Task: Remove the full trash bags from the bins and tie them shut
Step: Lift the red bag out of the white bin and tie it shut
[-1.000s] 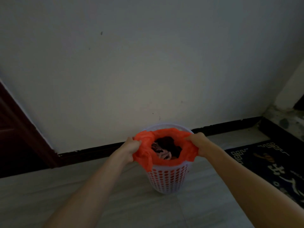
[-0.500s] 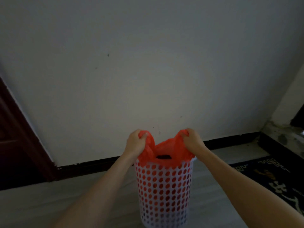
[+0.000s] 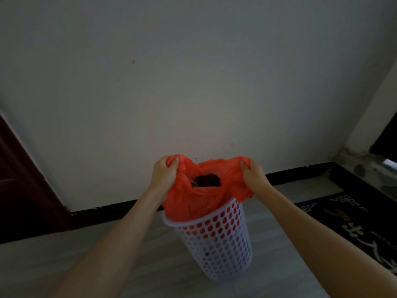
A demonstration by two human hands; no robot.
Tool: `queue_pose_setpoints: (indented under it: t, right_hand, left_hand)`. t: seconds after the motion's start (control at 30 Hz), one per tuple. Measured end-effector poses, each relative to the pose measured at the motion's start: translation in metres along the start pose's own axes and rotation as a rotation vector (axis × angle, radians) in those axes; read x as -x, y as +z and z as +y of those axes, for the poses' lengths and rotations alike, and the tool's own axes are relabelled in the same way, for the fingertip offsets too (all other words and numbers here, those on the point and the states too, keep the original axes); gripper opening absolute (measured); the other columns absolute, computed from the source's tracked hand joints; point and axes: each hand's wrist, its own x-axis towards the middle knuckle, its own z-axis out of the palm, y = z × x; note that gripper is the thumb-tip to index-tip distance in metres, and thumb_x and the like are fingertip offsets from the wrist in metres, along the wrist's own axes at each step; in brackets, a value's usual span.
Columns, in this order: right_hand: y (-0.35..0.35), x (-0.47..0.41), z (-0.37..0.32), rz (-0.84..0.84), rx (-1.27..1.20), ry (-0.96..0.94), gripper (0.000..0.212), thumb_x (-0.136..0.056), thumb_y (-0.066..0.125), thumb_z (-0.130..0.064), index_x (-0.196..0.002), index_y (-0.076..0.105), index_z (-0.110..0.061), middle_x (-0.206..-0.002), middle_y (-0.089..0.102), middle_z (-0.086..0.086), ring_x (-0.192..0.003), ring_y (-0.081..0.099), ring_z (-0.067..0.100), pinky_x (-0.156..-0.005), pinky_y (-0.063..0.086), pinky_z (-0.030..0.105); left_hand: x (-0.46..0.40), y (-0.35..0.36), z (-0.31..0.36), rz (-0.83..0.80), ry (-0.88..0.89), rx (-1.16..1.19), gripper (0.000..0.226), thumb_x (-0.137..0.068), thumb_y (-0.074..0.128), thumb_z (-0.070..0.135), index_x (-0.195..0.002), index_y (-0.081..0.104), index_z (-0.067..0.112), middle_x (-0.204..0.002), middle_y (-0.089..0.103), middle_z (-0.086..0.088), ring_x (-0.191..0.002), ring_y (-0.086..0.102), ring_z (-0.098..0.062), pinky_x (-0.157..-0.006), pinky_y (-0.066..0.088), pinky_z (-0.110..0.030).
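The left hand [image 3: 164, 175] is clenched tight on a bunched corner of the thin orange plastic trash bag [image 3: 206, 196], thumb pressed over the gathered film; the right hand [image 3: 253, 175] is closed the same way on the opposite corner, just right of centre frame. Between the two fists the bag's mouth sags open, with dark rubbish [image 3: 207, 179] showing inside.

Half a second ago the bag's top sat close to the rim, and a second ago its edge was folded down over the rim. Now both corners are lifted clear and a broad stretch of orange stands above the white perforated plastic bin [image 3: 217, 244], though orange still shows through the upper rows of holes. By that, the liner is freed and the lift is under way but not finished: the lower part remains inside. The bin itself leans to the right, seemingly dragged by the pull, so it may ride up or tip with the bag.

Above the hands there is only the plain pale wall [image 3: 193, 82], leaving open room to raise the bag. A dark skirting board [image 3: 107, 211] runs just behind the bin, a dark door frame [image 3: 19, 179] stands at the left edge, and a dark patterned rug [image 3: 354, 218] lies at lower right, well apart from the bin on the pale tiled floor [image 3: 86, 254].
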Motion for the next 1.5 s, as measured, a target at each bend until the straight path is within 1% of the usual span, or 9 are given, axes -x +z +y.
queue_pose_setpoints:
  t: [0.23, 0.47, 0.67, 0.83, 1.0, 1.2, 1.3, 1.43, 1.5]
  right_hand:
    - [0.001, 0.030, 0.042, -0.145, 0.352, 0.257, 0.030, -0.088, 0.047, -0.011, -0.107, 0.058, 0.007, -0.100, 0.062, 0.028, -0.095, 0.059, 0.033, -0.076, 0.044, 0.036]
    - [0.027, 0.046, 0.056, 0.032, 0.157, 0.356, 0.040, -0.082, 0.056, -0.016, -0.111, 0.048, 0.010, -0.112, 0.056, 0.027, -0.104, 0.056, 0.035, -0.074, 0.043, 0.032]
    - [0.041, 0.062, 0.078, 0.071, 0.115, 0.305, 0.025, -0.081, 0.046, 0.004, -0.106, 0.048, 0.011, -0.112, 0.055, 0.030, -0.104, 0.055, 0.039, -0.085, 0.045, 0.042]
    - [0.048, 0.052, 0.076, -0.067, 0.706, 0.140, 0.025, -0.086, 0.042, -0.006, -0.110, 0.050, -0.006, -0.116, 0.057, 0.013, -0.115, 0.048, 0.030, -0.087, 0.043, 0.039]
    - [0.048, 0.031, 0.058, -0.106, 1.078, -0.087, 0.029, -0.088, 0.041, -0.010, -0.115, 0.051, -0.014, -0.117, 0.060, 0.007, -0.114, 0.049, 0.027, -0.087, 0.040, 0.036]
    - [0.039, -0.003, 0.024, -0.119, 0.056, 0.254, 0.026, -0.086, 0.051, -0.005, -0.104, 0.060, 0.011, -0.093, 0.061, 0.020, -0.090, 0.062, 0.033, -0.075, 0.051, 0.033]
    - [0.035, -0.010, 0.010, -0.148, -0.140, 0.271, 0.023, -0.086, 0.052, 0.001, -0.104, 0.059, 0.013, -0.085, 0.058, 0.017, -0.059, 0.050, 0.016, -0.050, 0.046, 0.019]
    - [0.034, -0.012, -0.012, -0.085, -0.503, 0.220, 0.019, -0.088, 0.051, 0.000, -0.103, 0.059, 0.006, -0.071, 0.059, 0.008, -0.063, 0.054, 0.016, -0.058, 0.049, 0.026]
    - [0.034, -0.012, -0.025, 0.001, -0.386, 0.057, 0.011, -0.087, 0.051, -0.001, -0.092, 0.061, 0.002, -0.071, 0.057, 0.009, -0.066, 0.053, 0.018, -0.061, 0.046, 0.025]
  left_hand:
    - [0.023, 0.008, -0.037, -0.161, 0.018, -0.275, 0.019, -0.092, 0.048, 0.015, -0.096, 0.061, 0.002, -0.091, 0.057, -0.007, -0.087, 0.052, -0.019, -0.076, 0.037, -0.025]
    - [0.031, 0.037, -0.037, -0.139, -0.008, -0.104, 0.012, -0.092, 0.048, 0.014, -0.083, 0.056, 0.013, -0.075, 0.056, 0.004, -0.076, 0.052, -0.014, -0.060, 0.040, -0.019]
    - [0.025, 0.039, -0.034, -0.093, 0.060, -0.151, 0.017, -0.091, 0.051, 0.011, -0.093, 0.060, -0.003, -0.096, 0.064, -0.021, -0.091, 0.059, -0.028, -0.078, 0.043, -0.032]
    - [0.019, 0.023, -0.044, -0.216, 0.142, -0.407, 0.013, -0.091, 0.049, 0.013, -0.089, 0.057, 0.003, -0.091, 0.060, -0.011, -0.089, 0.055, -0.023, -0.066, 0.029, -0.021]
    - [0.003, 0.015, -0.034, -0.272, 0.116, -0.552, 0.017, -0.089, 0.052, 0.013, -0.093, 0.059, -0.002, -0.101, 0.063, -0.020, -0.097, 0.058, -0.031, -0.074, 0.035, -0.029]
    - [-0.009, 0.009, -0.011, -0.221, 0.070, -0.435, 0.017, -0.089, 0.052, 0.010, -0.092, 0.062, -0.004, -0.099, 0.065, -0.023, -0.095, 0.059, -0.032, -0.076, 0.042, -0.032]
    - [-0.009, 0.007, -0.006, -0.178, 0.058, -0.314, 0.016, -0.089, 0.052, 0.009, -0.095, 0.063, 0.000, -0.092, 0.062, -0.014, -0.089, 0.058, -0.023, -0.076, 0.043, -0.030]
    - [-0.014, -0.001, 0.003, -0.001, 0.124, -0.096, 0.011, -0.088, 0.052, 0.006, -0.092, 0.062, 0.008, -0.088, 0.059, -0.006, -0.084, 0.054, -0.017, -0.058, 0.040, -0.018]
    - [-0.012, 0.000, 0.010, 0.021, 0.157, -0.059, 0.010, -0.088, 0.052, 0.005, -0.089, 0.061, 0.009, -0.085, 0.059, -0.006, -0.082, 0.054, -0.016, -0.060, 0.041, -0.019]
